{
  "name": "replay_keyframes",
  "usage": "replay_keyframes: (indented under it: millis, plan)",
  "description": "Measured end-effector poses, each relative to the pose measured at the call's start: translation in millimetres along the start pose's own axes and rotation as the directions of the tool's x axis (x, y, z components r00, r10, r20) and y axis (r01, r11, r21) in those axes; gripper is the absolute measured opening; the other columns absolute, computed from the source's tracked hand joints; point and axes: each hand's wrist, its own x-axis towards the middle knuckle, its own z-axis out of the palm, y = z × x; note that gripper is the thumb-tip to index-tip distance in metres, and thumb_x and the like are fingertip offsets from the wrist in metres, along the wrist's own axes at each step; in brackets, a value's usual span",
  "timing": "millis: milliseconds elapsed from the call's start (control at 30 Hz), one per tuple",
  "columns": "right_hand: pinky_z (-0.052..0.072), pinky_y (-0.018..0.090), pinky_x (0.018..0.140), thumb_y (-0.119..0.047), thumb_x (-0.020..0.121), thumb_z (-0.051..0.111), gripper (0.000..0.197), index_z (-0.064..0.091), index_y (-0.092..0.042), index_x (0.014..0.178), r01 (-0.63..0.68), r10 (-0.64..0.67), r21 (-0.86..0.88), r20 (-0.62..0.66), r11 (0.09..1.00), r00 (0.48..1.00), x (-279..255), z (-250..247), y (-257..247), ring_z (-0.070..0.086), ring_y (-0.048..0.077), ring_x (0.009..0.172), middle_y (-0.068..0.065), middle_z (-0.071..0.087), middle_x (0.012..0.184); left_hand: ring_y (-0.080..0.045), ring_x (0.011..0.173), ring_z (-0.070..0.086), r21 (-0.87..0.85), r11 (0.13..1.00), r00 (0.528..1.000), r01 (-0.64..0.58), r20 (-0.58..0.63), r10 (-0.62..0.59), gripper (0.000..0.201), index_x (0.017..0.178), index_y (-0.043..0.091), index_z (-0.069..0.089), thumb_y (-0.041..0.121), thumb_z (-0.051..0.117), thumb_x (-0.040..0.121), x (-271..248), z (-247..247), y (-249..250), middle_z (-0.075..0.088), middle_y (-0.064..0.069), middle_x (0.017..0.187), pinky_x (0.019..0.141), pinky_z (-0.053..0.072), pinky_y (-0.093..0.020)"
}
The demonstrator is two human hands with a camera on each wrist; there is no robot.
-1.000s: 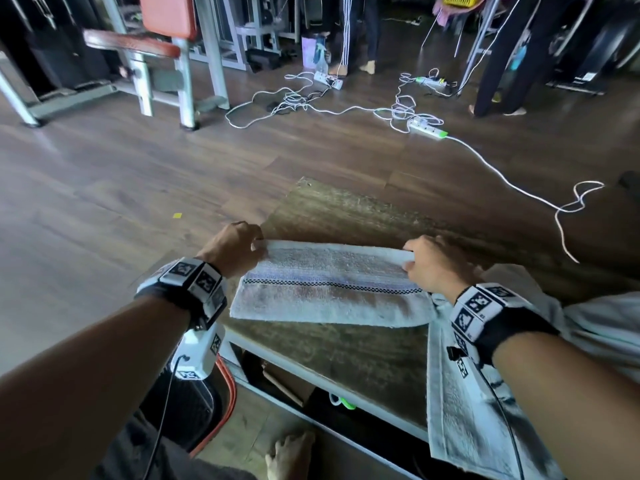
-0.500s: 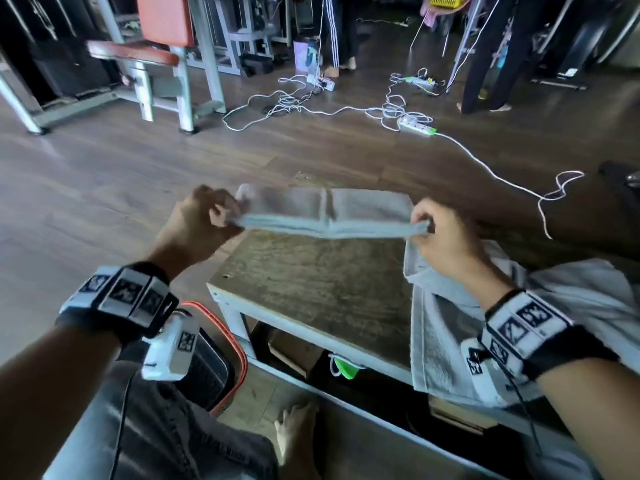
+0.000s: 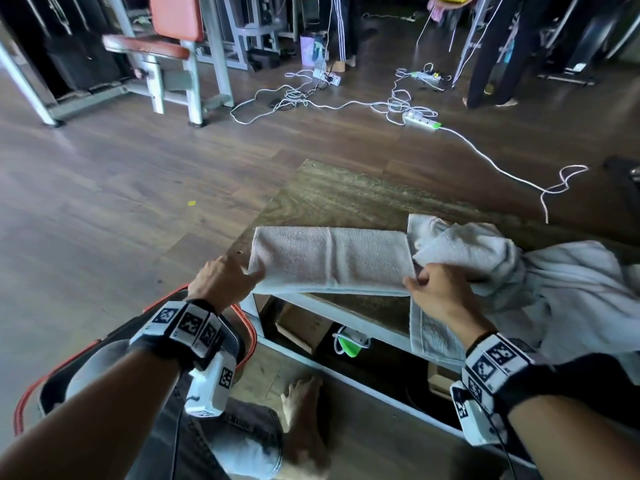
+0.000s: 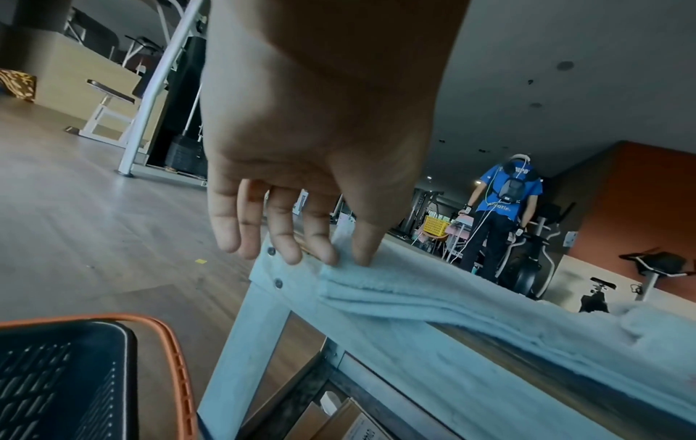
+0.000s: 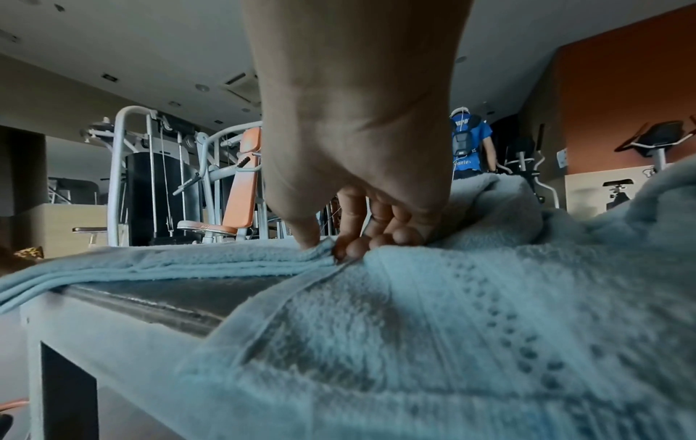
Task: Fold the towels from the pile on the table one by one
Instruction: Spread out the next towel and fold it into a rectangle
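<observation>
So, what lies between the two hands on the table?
The folded towel fills the whole stretch, lying on the table: left hand at its near left corner, right hand at its near right. The head view shows this.

Wooden table [image 3: 346, 199] with folded towel [image 3: 329, 258] beside towel pile [image 3: 540, 271]

A gym: weight-stack machine [image 5: 158, 190], padded bench [image 3: 175, 19] and exercise bike [image 5: 657, 137] stand around.
</observation>
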Motion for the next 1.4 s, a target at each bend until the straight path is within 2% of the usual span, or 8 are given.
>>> replay_keyframes:
  millis: [100,500,633,800,933,1100,1267,1400]
  plan:
    - [0.053,0.033,0.061,-0.041,0.089,0.064,0.032,0.062,-0.015,0.071,-0.018,0.017,-0.011,-0.018,1.0,1.0,-2,-5,-5,0.062,0.021,0.064,0.0,0.063,0.065,-0.021,0.043,0.049,-0.039,0.999,0.999,-0.01,-0.035,0.008,0.068,0.045,0.009,0.046,0.063,0.053,0.085,-3,-2,7,0.049,-0.002,0.044,0.054,0.048,-0.029]
    - [0.037,0.026,0.051,-0.051,0.089,0.063,0.04,0.055,-0.018,0.068,-0.068,0.068,0.01,0.023,0.998,0.997,-6,-16,0,0.058,0.018,0.058,-0.004,0.058,0.06,-0.015,0.057,0.072,-0.092,0.991,0.987,0.102,0.132,-0.089,0.072,0.064,0.011,0.074,0.077,0.049,0.08,-2,-9,3,0.073,0.001,0.061,0.073,0.06,-0.034]
    - [0.045,0.029,0.059,-0.035,0.085,0.066,0.022,0.053,-0.022,0.073,-0.016,0.009,-0.127,-0.061,0.992,0.998,-6,-15,-5,0.058,0.019,0.071,-0.004,0.058,0.076,-0.018,0.057,0.058,-0.003,0.99,0.983,0.14,0.119,-0.139,0.04,0.068,0.005,0.06,0.042,0.07,0.079,-5,-21,10,0.062,-0.003,0.067,0.057,0.049,-0.024]
    - [0.045,0.037,0.089,-0.035,0.091,0.061,0.028,0.056,-0.02,0.114,0.355,-0.367,-0.125,-0.091,0.926,0.926,-3,12,-44,0.051,0.022,0.113,0.0,0.054,0.121,-0.027,0.113,0.043,0.02,0.974,0.959,-0.226,-0.174,0.226,0.042,0.12,0.018,0.049,0.032,0.066,0.084,-8,-2,51,0.04,-0.012,0.127,0.089,0.047,-0.04]
    - [0.03,0.042,0.116,-0.045,0.099,0.041,0.048,0.042,-0.028,0.144,0.436,-0.419,-0.075,0.169,0.897,0.892,-9,42,-63,0.034,0.021,0.141,-0.004,0.035,0.155,-0.025,0.147,0.017,0.165,0.852,0.867,-0.497,0.05,0.496,0.053,0.144,0.033,0.036,0.043,0.052,0.095,-5,30,78,0.018,-0.002,0.16,0.115,0.027,-0.053]
    - [0.044,0.042,0.087,-0.044,0.095,0.028,0.033,0.054,-0.026,0.104,0.365,-0.37,-0.124,-0.024,0.923,0.929,5,47,-80,0.055,0.023,0.103,-0.002,0.055,0.108,-0.024,0.152,0.001,0.175,0.849,0.861,-0.498,-0.011,0.508,0.054,0.151,0.027,0.03,0.041,0.039,0.1,9,54,85,0.005,-0.003,0.165,0.12,0.015,-0.046]
    - [0.022,0.047,0.12,-0.054,0.095,0.01,0.068,0.033,-0.027,0.153,0.438,-0.429,-0.057,0.122,0.897,0.895,24,71,-86,0.022,0.022,0.15,-0.001,0.028,0.162,-0.021,0.152,0.008,0.28,0.841,0.878,-0.463,0.013,0.479,0.061,0.154,0.03,0.023,0.051,0.014,0.097,17,77,83,0.015,0.001,0.164,0.122,0.01,-0.043]
    - [0.013,0.044,0.123,-0.055,0.1,0.018,0.06,0.021,-0.035,0.156,0.43,-0.424,-0.183,0.074,0.884,0.903,21,77,-76,0.012,0.019,0.153,-0.006,0.018,0.165,-0.019,0.152,0.006,0.3,0.82,0.863,-0.488,0.027,0.504,0.063,0.155,0.034,0.016,0.057,0.012,0.097,21,75,76,0.01,0.003,0.165,0.123,0.007,-0.041]
